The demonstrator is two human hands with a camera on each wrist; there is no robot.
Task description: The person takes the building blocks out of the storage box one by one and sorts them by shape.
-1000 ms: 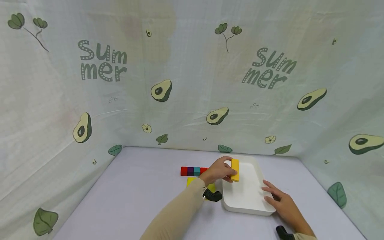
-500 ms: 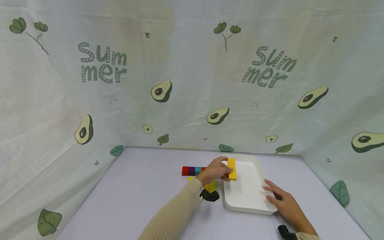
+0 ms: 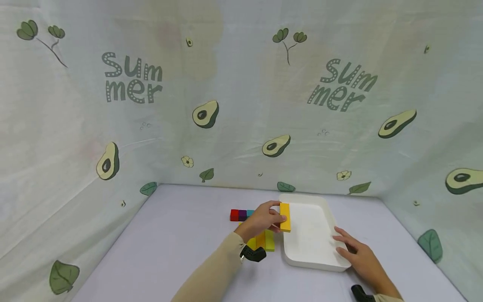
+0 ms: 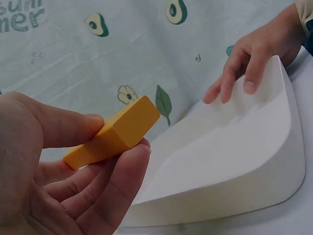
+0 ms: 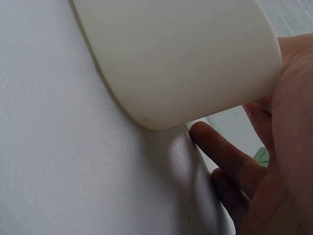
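My left hand point(image 3: 261, 219) pinches an orange-yellow rectangular block point(image 3: 285, 217) between thumb and fingers, above the left rim of a white tray point(image 3: 309, 265). Seen in the left wrist view, the block point(image 4: 117, 131) is held tilted in the air, apart from the tray point(image 4: 220, 196). My right hand point(image 3: 361, 256) holds the tray's right wall. Some of its fingers point(image 4: 250, 85) hang over the rim, while others point(image 5: 227, 156) lie outside, below the tray's corner point(image 5: 171, 88). No block shows inside the tray.
Left of the tray stands a row with red point(image 3: 234, 215), purple point(image 3: 242, 215) and teal point(image 3: 250, 213) cubes, partly behind my left hand. Nearer lie yellow point(image 3: 269, 241) and orange point(image 3: 260, 240) blocks side by side, partly covered by the wrist. A printed cloth point(image 3: 234, 84) walls the table.
My left hand has moved left with the orange-yellow block, from over the tray's inside to its left rim. More of the blocks below now shows. The right hand stays on the tray.
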